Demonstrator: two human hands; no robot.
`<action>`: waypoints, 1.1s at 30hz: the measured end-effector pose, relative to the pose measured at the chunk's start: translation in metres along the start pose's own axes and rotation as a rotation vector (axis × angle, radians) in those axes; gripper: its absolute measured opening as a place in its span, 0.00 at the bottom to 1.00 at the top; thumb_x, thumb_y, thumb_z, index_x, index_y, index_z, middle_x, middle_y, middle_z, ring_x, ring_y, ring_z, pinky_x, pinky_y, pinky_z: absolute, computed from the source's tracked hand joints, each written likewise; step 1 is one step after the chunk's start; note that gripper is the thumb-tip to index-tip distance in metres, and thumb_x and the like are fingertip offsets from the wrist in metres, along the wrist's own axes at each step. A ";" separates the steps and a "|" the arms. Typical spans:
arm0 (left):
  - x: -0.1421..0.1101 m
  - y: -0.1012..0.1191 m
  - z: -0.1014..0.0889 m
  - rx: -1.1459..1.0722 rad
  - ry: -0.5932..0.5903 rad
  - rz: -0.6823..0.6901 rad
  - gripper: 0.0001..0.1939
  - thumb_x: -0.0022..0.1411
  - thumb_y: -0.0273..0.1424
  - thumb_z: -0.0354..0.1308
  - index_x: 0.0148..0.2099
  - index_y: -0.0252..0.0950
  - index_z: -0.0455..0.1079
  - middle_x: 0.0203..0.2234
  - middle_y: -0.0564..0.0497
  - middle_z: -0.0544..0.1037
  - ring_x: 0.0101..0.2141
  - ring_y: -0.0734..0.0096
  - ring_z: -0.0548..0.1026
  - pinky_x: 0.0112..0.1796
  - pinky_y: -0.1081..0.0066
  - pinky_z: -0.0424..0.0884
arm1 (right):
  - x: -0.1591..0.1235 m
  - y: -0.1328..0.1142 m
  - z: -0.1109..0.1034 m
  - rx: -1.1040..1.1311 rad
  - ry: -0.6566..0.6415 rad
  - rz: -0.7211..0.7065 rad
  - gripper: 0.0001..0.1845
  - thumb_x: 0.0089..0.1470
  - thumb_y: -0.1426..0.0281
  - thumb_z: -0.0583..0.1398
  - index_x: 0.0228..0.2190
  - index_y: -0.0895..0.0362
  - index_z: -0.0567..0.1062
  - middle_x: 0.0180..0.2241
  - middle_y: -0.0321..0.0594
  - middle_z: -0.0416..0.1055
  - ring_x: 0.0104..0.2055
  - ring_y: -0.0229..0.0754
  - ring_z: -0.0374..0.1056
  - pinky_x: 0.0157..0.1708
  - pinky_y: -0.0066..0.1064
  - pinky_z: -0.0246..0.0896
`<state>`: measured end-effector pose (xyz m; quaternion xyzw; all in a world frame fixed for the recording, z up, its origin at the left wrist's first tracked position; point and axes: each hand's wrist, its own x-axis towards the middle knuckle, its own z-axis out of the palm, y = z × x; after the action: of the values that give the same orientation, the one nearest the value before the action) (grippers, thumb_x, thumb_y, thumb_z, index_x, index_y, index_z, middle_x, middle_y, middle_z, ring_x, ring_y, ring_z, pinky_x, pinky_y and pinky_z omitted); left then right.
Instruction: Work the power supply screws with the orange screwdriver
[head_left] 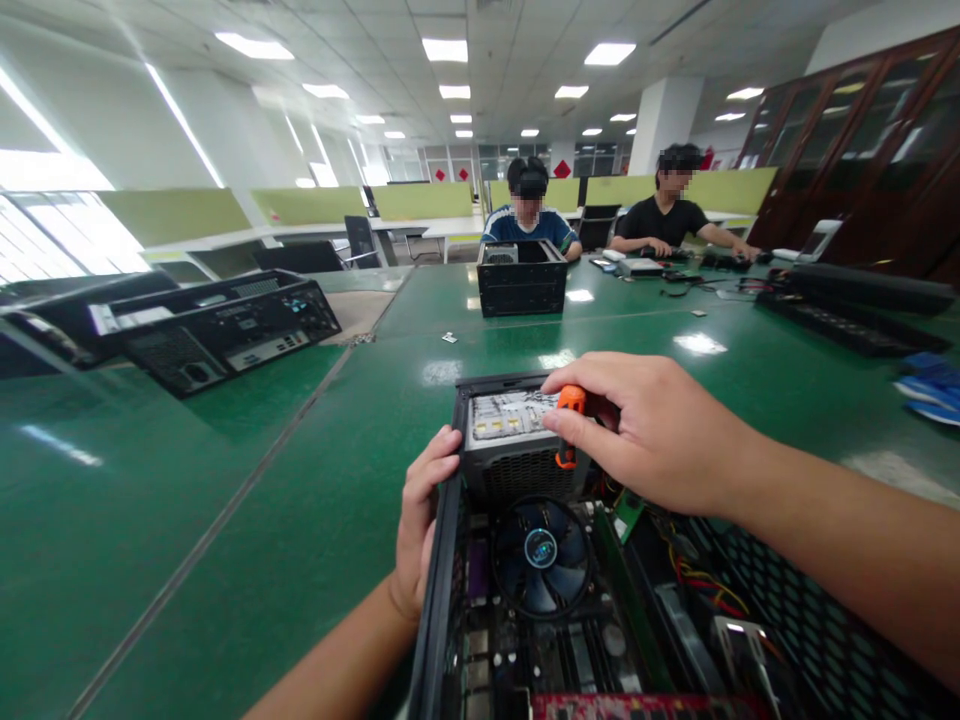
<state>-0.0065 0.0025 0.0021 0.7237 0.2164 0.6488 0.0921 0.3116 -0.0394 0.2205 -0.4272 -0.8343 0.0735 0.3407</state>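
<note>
Head view: the right hand [645, 430] pinches an orange-and-black tool handle [571, 400], thumb and fingers closed, at the far end of the open black metal computer case [444, 560].
The handle stands nearly upright before the grey metal power supply [510, 475], its tip hidden; the left hand [424, 500], farther off, bends round the case's left edge, firmness unclear.

From head height, the one view faces forward and down, close above the computer case [439, 590], reaching across the table [360, 440] to partitions [420, 203] perhaps slightly blurred.
</note>
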 end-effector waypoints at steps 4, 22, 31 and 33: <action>0.001 0.001 0.001 0.004 0.007 -0.005 0.22 0.91 0.44 0.66 0.79 0.51 0.82 0.77 0.45 0.88 0.80 0.48 0.85 0.81 0.48 0.82 | -0.001 0.001 -0.001 -0.014 0.057 0.007 0.16 0.78 0.63 0.67 0.50 0.57 0.94 0.47 0.51 0.95 0.47 0.55 0.86 0.50 0.43 0.73; 0.002 0.002 0.001 -0.015 -0.007 0.009 0.22 0.92 0.44 0.65 0.80 0.51 0.81 0.78 0.43 0.88 0.81 0.49 0.84 0.82 0.50 0.81 | 0.000 0.002 0.006 -0.031 -0.052 0.090 0.13 0.78 0.64 0.69 0.52 0.57 0.94 0.46 0.47 0.92 0.40 0.50 0.79 0.44 0.42 0.67; -0.002 -0.001 -0.001 0.011 -0.008 0.000 0.22 0.92 0.42 0.65 0.81 0.52 0.81 0.78 0.44 0.87 0.81 0.49 0.84 0.82 0.47 0.81 | 0.000 0.005 0.005 -0.021 -0.118 0.083 0.17 0.80 0.68 0.63 0.58 0.57 0.91 0.55 0.53 0.92 0.55 0.59 0.87 0.59 0.49 0.77; -0.003 -0.002 -0.001 0.016 -0.013 -0.004 0.23 0.92 0.43 0.65 0.81 0.51 0.81 0.79 0.44 0.87 0.82 0.47 0.83 0.82 0.45 0.82 | -0.001 0.006 0.005 0.017 -0.121 0.066 0.21 0.80 0.72 0.60 0.63 0.58 0.89 0.62 0.56 0.92 0.63 0.61 0.87 0.66 0.52 0.78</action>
<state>-0.0082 0.0026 -0.0008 0.7281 0.2224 0.6423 0.0887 0.3126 -0.0353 0.2136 -0.4463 -0.8381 0.1175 0.2909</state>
